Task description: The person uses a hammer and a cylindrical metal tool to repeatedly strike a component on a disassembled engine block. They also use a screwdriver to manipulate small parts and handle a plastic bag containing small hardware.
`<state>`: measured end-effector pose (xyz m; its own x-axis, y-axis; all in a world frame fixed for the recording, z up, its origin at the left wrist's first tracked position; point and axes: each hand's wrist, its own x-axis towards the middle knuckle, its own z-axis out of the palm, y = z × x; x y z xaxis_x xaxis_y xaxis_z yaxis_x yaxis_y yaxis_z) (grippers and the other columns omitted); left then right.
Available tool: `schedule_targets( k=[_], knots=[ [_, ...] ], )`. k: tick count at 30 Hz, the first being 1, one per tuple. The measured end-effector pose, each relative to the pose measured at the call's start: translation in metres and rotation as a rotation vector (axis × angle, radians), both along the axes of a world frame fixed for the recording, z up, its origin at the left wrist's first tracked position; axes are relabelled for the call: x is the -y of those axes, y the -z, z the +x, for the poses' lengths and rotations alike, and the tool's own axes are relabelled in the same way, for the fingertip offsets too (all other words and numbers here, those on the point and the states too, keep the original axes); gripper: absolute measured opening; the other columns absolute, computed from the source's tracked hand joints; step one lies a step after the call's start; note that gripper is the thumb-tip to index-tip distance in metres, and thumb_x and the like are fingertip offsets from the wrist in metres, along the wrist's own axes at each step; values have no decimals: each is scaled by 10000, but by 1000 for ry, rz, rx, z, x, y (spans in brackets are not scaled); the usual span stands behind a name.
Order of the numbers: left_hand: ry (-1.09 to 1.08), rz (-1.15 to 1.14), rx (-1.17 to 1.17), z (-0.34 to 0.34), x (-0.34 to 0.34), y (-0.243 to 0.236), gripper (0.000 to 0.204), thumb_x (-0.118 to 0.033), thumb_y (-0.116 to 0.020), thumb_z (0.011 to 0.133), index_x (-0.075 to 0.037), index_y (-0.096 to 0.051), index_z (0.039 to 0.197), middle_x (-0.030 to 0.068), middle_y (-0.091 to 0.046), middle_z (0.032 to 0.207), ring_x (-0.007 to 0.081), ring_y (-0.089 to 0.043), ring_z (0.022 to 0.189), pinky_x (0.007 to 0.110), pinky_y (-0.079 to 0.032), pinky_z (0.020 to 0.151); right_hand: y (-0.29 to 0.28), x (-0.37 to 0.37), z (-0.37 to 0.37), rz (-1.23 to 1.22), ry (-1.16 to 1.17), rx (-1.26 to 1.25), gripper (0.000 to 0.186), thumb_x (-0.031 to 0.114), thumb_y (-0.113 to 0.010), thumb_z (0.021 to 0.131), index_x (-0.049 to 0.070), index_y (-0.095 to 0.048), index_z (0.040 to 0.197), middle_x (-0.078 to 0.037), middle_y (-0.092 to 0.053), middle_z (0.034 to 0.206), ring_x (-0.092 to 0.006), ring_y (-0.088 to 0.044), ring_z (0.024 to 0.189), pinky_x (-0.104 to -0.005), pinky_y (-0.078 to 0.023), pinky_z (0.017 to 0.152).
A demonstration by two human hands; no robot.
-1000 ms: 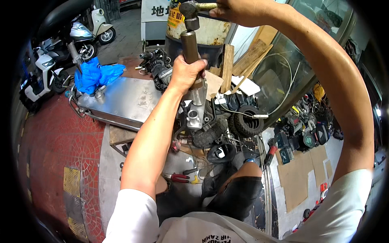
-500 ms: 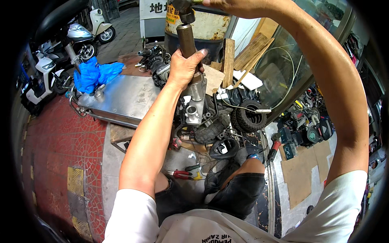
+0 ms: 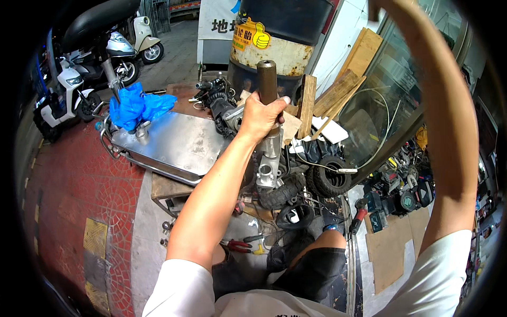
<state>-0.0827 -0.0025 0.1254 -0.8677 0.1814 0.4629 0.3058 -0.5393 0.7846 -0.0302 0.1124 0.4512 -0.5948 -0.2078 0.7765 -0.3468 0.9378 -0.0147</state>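
My left hand (image 3: 262,117) is wrapped round a thick brown steel tube (image 3: 267,82), held nearly upright with its open top end above my fist. Below the fist, the tube's lower end meets a silver metal fitting (image 3: 271,145). Under that sits a silver bracket with a round socket (image 3: 265,172), in front of a scooter's metal deck (image 3: 182,134). My right arm is raised high on the right. My right hand (image 3: 376,9) is blurred and mostly cut off by the top edge, so its fingers and anything in them are hidden.
Small tyres (image 3: 328,177) and wooden boards (image 3: 338,92) lie right of the tube. Behind it stands a rusty drum (image 3: 285,58). Red-handled pliers (image 3: 238,245) lie on the floor near my knees, and a red-and-black power tool (image 3: 359,215) is to the right. Parked scooters (image 3: 71,87) stand far left.
My right hand has swung up and right, away from the tube's top. The hammer it held over the tube has left the view. My left hand keeps its grip on the tube.
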Motion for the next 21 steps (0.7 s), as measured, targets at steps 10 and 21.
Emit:
schedule_targets(
  k=[10,21],
  knots=[
    [67,-3,-7,4,-13,-5,232,-150,-796,886,-62,-581,889,6,-610,706,116,-636,568,276,-528,528,-64,-57,-26,539,-110,-15,546,612,-586,1001,89,-736,960,-74,-685,805,-171,-631,643,-368,-536,570],
    [-51,-61,-12,5,4,2,189,-131,-753,841,-23,-605,887,17,-626,714,109,-620,597,294,-506,545,75,12,-1,763,144,358,549,542,-567,1025,21,-732,974,-174,-650,723,-327,-624,664,-428,-516,674]
  ],
)
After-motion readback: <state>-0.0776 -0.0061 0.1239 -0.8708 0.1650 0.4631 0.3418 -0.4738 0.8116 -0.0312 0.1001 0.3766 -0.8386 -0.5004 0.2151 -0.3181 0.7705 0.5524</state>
